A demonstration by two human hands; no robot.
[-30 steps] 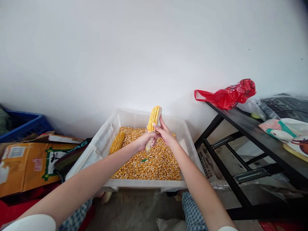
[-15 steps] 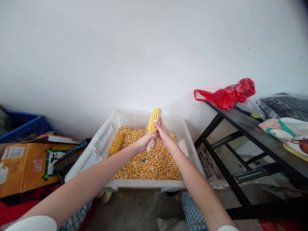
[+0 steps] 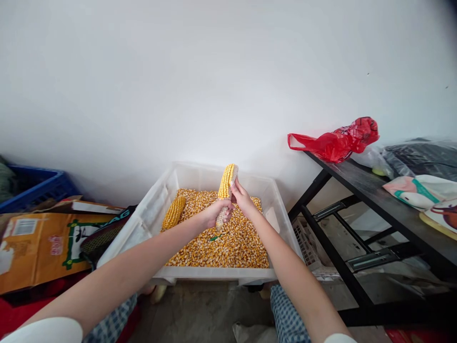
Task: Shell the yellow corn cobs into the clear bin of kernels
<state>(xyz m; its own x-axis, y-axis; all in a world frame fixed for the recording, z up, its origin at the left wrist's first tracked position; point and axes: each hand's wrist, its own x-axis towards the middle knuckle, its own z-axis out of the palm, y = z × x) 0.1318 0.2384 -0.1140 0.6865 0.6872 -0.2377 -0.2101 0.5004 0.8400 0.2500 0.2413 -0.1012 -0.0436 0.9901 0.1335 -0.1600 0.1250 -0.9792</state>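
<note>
Over a translucent plastic bin I hold a corn cob, tilted with its top end away from me. Yellow kernels cover its upper part, while the lower end and right side look pale and stripped. My left hand is wrapped round the bare lower part. Higher up, my right hand grips the cob's right side, with the thumb against the kernels. Loose corn kernels fill the bottom of the bin. A second, full cob lies on them at the left, and a small green piece sits below my hands.
A black metal-framed table stands at the right, with a red plastic bag on its corner. To the left are an orange cardboard box and a blue crate. A white wall rises behind the bin.
The cob and both hands have dipped slightly toward me. My right thumb has shifted a little on the cob; both hands keep their hold.
</note>
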